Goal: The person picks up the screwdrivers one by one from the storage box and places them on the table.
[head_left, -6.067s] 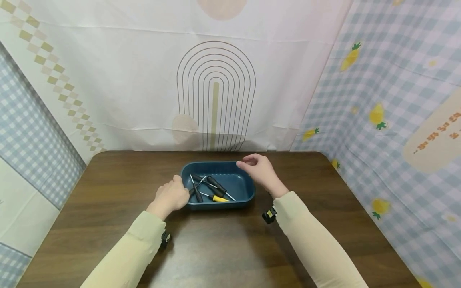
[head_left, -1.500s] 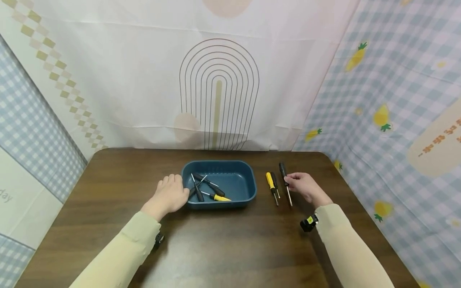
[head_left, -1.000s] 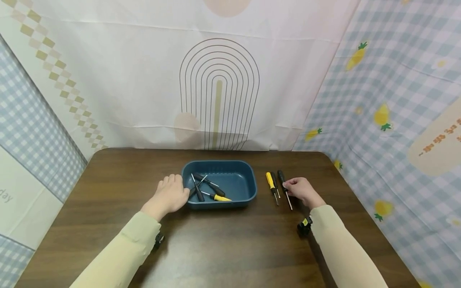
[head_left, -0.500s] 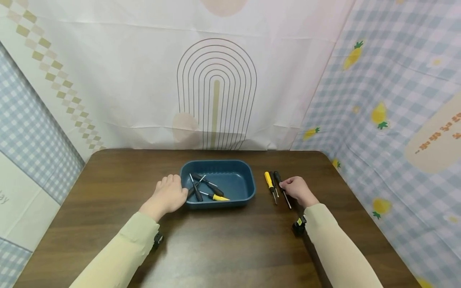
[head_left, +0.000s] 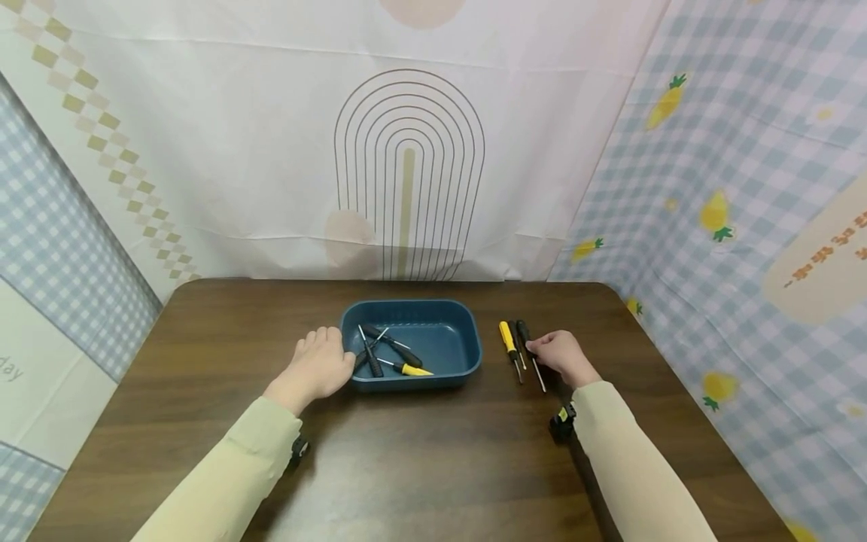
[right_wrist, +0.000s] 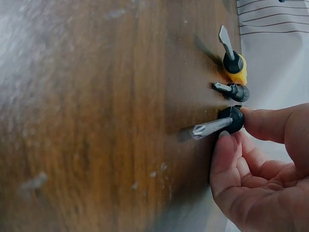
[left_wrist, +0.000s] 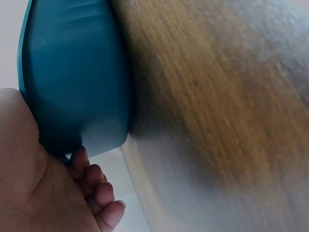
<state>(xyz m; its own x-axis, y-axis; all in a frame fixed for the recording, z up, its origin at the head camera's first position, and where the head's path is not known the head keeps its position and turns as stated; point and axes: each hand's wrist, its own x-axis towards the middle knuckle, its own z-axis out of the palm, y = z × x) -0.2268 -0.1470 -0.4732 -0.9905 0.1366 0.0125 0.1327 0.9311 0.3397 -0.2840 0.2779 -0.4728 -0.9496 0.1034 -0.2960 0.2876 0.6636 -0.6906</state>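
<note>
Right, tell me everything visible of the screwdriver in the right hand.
The screwdriver has a black handle, apparently plastic, and a silvery metal shaft whose tip looks cross-shaped. The right hand pinches the handle near the shaft. Tip toward the person, it is right of a shorter black screwdriver; contact with the table is unclear.

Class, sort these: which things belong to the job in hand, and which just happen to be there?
Job in hand:
larger black screwdriver, pinched by the right hand
yellow screwdriver and smaller black screwdriver beside it
blue bin, held by the left hand, with screwdrivers inside

Background:
arch-print hanging
checked cloth
</note>
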